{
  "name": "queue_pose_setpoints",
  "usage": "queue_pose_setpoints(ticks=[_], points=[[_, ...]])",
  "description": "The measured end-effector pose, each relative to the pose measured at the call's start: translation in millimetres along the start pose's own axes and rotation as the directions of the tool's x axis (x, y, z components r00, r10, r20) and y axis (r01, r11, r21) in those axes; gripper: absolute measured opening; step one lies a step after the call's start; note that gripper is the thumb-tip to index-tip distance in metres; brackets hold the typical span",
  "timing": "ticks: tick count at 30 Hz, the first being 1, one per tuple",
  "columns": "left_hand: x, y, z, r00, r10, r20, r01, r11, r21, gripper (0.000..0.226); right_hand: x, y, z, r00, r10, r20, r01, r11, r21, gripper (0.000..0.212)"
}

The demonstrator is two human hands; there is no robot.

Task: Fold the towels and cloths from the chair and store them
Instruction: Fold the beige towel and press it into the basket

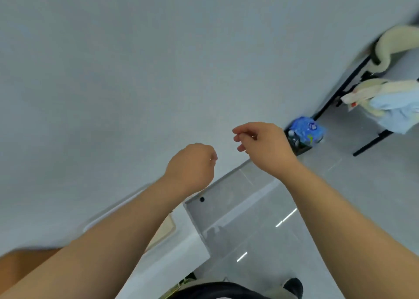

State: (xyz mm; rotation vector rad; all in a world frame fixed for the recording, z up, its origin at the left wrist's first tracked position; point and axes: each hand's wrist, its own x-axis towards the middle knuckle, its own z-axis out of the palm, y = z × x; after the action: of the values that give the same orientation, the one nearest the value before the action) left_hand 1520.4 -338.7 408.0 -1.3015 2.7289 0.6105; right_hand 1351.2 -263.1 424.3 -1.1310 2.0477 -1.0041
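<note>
At the far right stands a black-framed chair [335, 97]. A cream towel [395, 41] hangs over its back. On its seat lie another cream cloth [371, 89] and a light blue cloth [395, 111], both crumpled. My left hand [192, 163] is raised mid-frame with its fingers curled into a fist, holding nothing. My right hand [264, 145] is a little higher and to the right, fingers loosely bent and empty. Both hands are well short of the chair, in front of the bare wall.
A small black bin [300, 146] with a blue plastic pack [306, 128] in it sits on the floor by the chair's leg. A white counter top [179, 251] lies under my left forearm. Grey glossy floor tiles [362, 185] stretch toward the chair.
</note>
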Motion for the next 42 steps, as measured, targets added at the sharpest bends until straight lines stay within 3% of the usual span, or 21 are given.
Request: queue_pose_setpoints(ticks=[9,14,20,27,35,42], points=[[44.2,239.9,-14.5,0.970,-0.009,-0.242,-0.033,0.985,-0.170,0.020,-14.4,78.9,-234.8,0.994,-0.082,-0.071,0.077,0.994,-0.076,0.021],[75.1,343.5,-16.5,0.959,0.029,-0.281,-0.082,0.980,-0.181,0.019,-8.2,115.5,-339.4,0.989,-0.078,-0.122,0.070,0.995,-0.069,0.021],[138.3,425.3,17.5,0.980,0.048,-0.192,-0.083,0.981,-0.175,0.019,23.5,172.6,-423.9,0.988,-0.068,-0.141,0.056,0.995,-0.086,0.021],[278.5,530.2,66.2,0.984,0.112,-0.137,-0.146,0.952,-0.269,0.016,108.5,258.2,-539.9,0.983,-0.008,-0.182,-0.040,0.966,-0.255,0.021],[423.8,690.1,95.8,0.961,0.276,0.003,-0.264,0.923,-0.280,0.018,191.4,351.9,-685.7,0.961,0.154,-0.230,-0.205,0.954,-0.218,0.024],[505.7,806.2,158.5,0.967,0.247,0.061,-0.227,0.947,-0.227,0.018,251.4,472.2,-799.3,0.968,0.194,-0.160,-0.232,0.934,-0.271,0.025]])
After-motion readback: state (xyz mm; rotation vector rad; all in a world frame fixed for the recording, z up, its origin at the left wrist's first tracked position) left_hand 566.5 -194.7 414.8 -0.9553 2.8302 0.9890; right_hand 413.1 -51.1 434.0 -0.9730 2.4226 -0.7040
